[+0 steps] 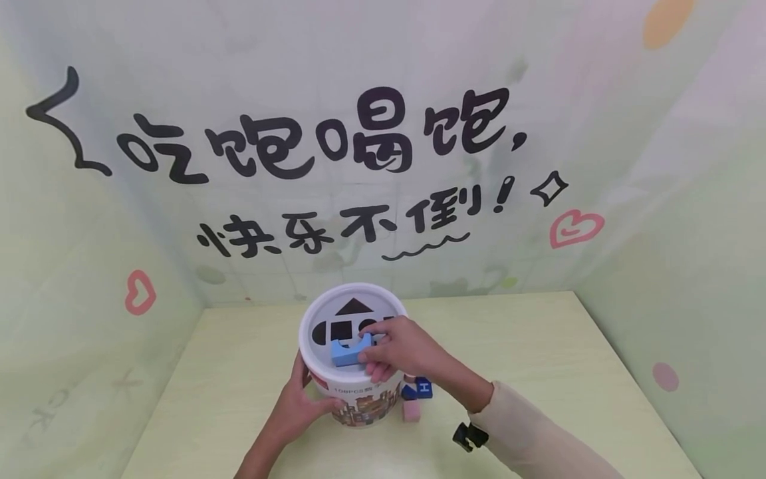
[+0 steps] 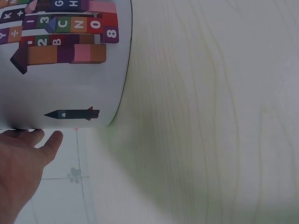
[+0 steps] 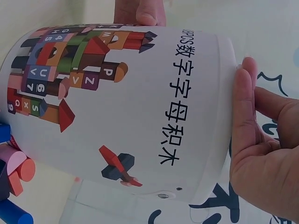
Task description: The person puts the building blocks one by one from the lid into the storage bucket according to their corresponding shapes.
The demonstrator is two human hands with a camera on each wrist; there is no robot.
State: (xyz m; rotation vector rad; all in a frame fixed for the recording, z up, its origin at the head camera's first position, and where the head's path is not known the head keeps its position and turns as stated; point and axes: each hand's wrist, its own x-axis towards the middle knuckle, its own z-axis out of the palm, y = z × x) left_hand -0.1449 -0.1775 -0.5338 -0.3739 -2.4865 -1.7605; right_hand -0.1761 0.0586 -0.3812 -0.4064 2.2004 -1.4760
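A white bucket (image 1: 366, 379) with printed toy-block pictures stands upright; its lid (image 1: 320, 359) has black shaped openings, including a triangle, a square and a half circle. My right hand (image 1: 397, 347) pinches a light blue block (image 1: 347, 354) with a curved notch, low over the front of the lid. In the right wrist view my right hand (image 3: 266, 144) is by the lid's rim, the block hidden. My left hand (image 1: 299, 402) rests against the bucket's left side, thumb extended along the front. The left wrist view shows that hand (image 2: 23, 163) beside the printed wall (image 2: 60, 93).
Right of the bucket lie several loose blocks, among them a pink one (image 1: 411, 410) and a blue one marked H (image 1: 424, 387). More show in the right wrist view, including a blue cylinder (image 3: 15, 212). The pale wooden table (image 1: 538, 372) meets a printed back wall (image 1: 383, 60).
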